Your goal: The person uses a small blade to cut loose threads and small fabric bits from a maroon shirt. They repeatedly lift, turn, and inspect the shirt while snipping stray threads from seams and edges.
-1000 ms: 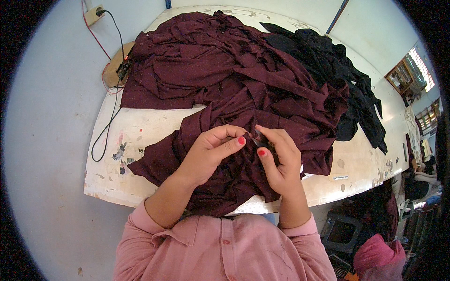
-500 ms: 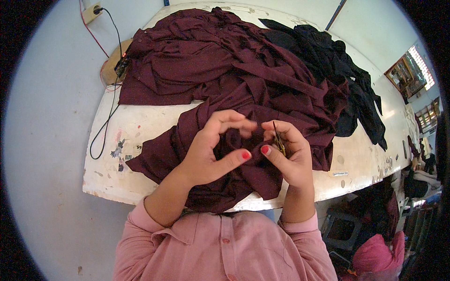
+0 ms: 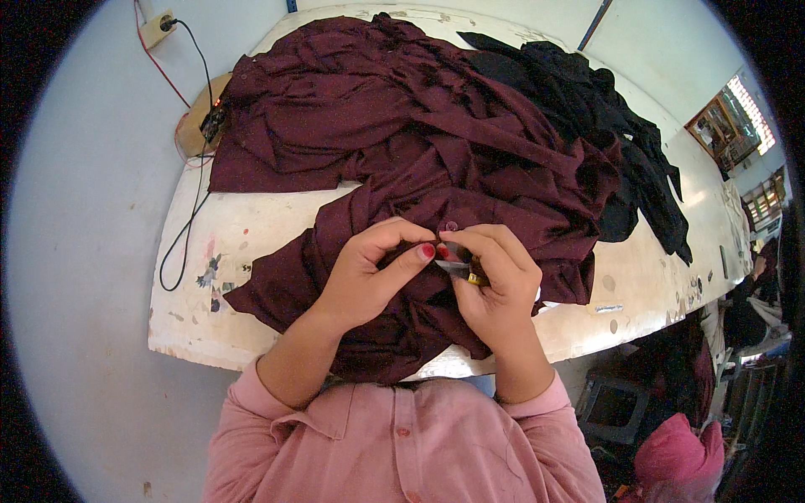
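Fabric fills most of what lies before you: a maroon garment (image 3: 436, 159) is heaped across the white tabletop (image 3: 251, 243), its near edge hanging over the front of the tabletop toward your pink shirt (image 3: 402, 453). Your left hand (image 3: 369, 277) is clamped on a fold of that maroon garment, fingers curled over the top and the thumb, with its red nail, pressed in from the side. Your right hand (image 3: 499, 285) sits just beside it, the two nearly touching, and it is closed on a small metal thread snip (image 3: 457, 264) with a yellowish end, held between thumb and fingers with the blade tip pointing toward your left thumb. The snip's tip rests at the fold you are pinching; whether it touches the cloth cannot be told. A small round button (image 3: 451, 225) shows on the cloth just above your hands. Beyond the maroon heap, a black garment (image 3: 604, 126) lies toward the far right of the tabletop. A black cable (image 3: 180, 243) trails over the left edge.
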Demonstrator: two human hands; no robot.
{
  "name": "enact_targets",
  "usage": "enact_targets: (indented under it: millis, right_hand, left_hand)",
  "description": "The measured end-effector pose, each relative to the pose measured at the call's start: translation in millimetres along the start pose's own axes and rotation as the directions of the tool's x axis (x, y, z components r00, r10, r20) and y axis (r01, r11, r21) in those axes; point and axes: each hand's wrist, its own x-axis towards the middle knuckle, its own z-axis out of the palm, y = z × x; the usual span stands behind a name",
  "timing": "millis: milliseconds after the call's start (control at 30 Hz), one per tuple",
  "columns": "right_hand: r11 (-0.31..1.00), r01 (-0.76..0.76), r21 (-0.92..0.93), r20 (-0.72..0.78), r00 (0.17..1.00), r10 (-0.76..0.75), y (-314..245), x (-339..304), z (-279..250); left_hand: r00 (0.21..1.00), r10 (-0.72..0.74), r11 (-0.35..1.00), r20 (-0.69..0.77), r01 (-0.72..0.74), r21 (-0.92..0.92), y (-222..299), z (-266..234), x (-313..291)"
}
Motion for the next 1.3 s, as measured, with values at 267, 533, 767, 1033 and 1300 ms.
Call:
enact_targets:
  millis: [267,533,767,1033,1300]
  right_hand:
    - [0.76,-0.48,0.438,0.244,0.877,0.414,9.5,-4.0,-6.2]
    - [0.986,-0.141,0.093,0.141,0.982,0.128,14.5,-6.7,-20.2]
    - [0.992,-0.085,0.091,0.138,0.988,0.072,8.1,-10.1,-25.8]
    - [0.997,-0.071,0.007,0.137,0.988,0.069,0.0,-0.6,-23.4]
    - [0.998,-0.064,0.024,0.111,0.992,0.061,0.9,-0.9,-22.0]
  left_hand:
    - [0.987,0.161,0.983,-0.007,-0.16,0.093,7.6,6.7,3.8]
    - [0.974,0.181,0.971,-0.134,-0.156,0.183,3.6,5.4,1.7]
    - [0.974,0.194,0.973,-0.115,-0.176,0.152,1.0,7.4,1.3]
    - [0.983,0.175,0.978,-0.048,-0.168,0.123,-0.7,7.5,2.0]
    - [0.985,0.165,0.982,-0.06,-0.158,0.107,-1.7,6.5,2.5]
